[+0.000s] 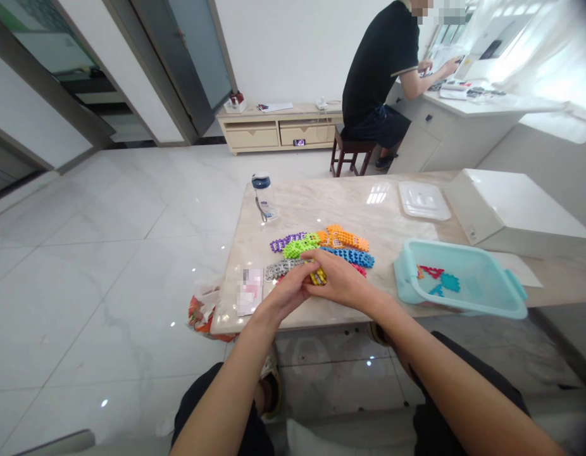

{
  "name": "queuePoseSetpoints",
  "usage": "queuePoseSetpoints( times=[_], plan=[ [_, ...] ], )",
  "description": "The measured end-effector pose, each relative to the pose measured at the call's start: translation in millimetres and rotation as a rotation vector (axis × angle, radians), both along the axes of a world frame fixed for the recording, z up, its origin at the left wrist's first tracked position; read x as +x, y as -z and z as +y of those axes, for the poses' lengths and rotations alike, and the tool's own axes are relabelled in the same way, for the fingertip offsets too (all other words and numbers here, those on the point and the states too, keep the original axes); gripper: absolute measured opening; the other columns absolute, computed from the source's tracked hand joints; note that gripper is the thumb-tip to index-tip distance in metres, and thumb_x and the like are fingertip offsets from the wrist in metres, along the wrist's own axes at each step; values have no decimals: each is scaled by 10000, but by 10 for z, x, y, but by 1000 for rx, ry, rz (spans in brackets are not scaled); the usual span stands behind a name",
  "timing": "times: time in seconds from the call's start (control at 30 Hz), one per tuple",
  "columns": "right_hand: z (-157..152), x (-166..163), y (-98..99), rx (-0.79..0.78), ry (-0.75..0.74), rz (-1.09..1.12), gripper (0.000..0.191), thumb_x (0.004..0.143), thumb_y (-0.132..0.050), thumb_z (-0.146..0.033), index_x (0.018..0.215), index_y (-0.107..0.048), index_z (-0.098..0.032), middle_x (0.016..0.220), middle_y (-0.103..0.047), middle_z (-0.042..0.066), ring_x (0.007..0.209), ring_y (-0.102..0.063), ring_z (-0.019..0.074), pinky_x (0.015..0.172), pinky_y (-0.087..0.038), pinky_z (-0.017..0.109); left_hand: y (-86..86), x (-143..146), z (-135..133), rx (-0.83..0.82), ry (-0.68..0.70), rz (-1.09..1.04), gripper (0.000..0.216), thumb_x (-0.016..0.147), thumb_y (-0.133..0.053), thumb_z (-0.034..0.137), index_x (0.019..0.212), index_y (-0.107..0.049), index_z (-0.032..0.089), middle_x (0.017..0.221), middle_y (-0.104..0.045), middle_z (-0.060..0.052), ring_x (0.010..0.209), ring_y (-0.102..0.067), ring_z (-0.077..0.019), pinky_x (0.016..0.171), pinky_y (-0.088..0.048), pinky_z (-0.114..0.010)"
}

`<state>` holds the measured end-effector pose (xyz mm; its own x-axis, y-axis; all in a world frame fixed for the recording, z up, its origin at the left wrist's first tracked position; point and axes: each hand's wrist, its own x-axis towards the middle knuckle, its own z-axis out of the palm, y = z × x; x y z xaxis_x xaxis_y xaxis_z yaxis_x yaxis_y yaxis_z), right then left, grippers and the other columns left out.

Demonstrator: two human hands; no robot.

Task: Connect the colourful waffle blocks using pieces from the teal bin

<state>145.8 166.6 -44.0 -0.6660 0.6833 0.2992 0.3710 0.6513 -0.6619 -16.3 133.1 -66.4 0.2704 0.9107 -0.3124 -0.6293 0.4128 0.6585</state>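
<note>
My left hand and my right hand meet at the near edge of a marble table. Both close on a stack of yellow plastic interlocking pieces. Just beyond my fingers lie rows of the same toothed pieces: grey, purple, lime green, orange, blue and a bit of red.
A teal bin with a few pieces stands at the right, its clear lid and a white box behind. A bottle and a small packet sit at the left. Another person sits at a far desk.
</note>
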Motion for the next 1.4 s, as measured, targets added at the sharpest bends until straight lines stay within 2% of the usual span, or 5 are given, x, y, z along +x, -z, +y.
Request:
queuePoseSetpoints(
  times=[0.2, 0.57, 0.8, 1.2, 1.4],
  plan=[
    [-34, -87, -36, -42, 5, 54, 345, 934, -695, -129, 1272, -660, -185, 1237, -738, 92, 1179, -709, 231, 1041, -576, 393, -22, -36, -100, 1, -39, -7, 223, 894, -846, 308, 1040, -802, 145, 1044, -800, -83, 915, -726, -182, 793, -578, -252],
    [-185, -195, -107, 95, 28, 54, 416, 846, -700, -124, 1256, -659, -188, 1252, -735, 125, 1201, -697, 299, 1067, -573, 467, -298, 21, -277, 10, -144, -98, 285, 885, -841, 334, 1097, -774, 156, 1139, -800, -76, 1111, -736, -228, 960, -575, -287],
    [-87, -43, -180, 190, -15, 159, 401, 949, -597, -98, 1327, -649, -219, 1299, -717, 105, 1275, -671, 258, 1094, -568, 425, -343, 137, -223, 87, -119, -76, 331, 879, -856, 353, 1122, -774, 144, 1158, -798, -93, 1217, -722, -271, 1067, -575, -354],
    [-65, -123, -273, -243, 311, 474, 287, 943, -616, -293, 1206, -699, -213, 1126, -769, 58, 1024, -723, 221, 973, -565, 380, -70, 139, -87, 120, -135, -12, 376, 913, -869, 416, 1143, -789, 130, 1138, -815, -116, 956, -775, -177, 869, -631, -254],
    [-58, -195, -241, -288, 392, 516, 322, 923, -648, -344, 1214, -690, -214, 1165, -752, 73, 1089, -710, 243, 1037, -549, 423, 12, 158, -75, 96, -148, -70, 380, 870, -912, 374, 1154, -798, 151, 1155, -812, -91, 919, -764, -143, 823, -615, -211]
  ],
)
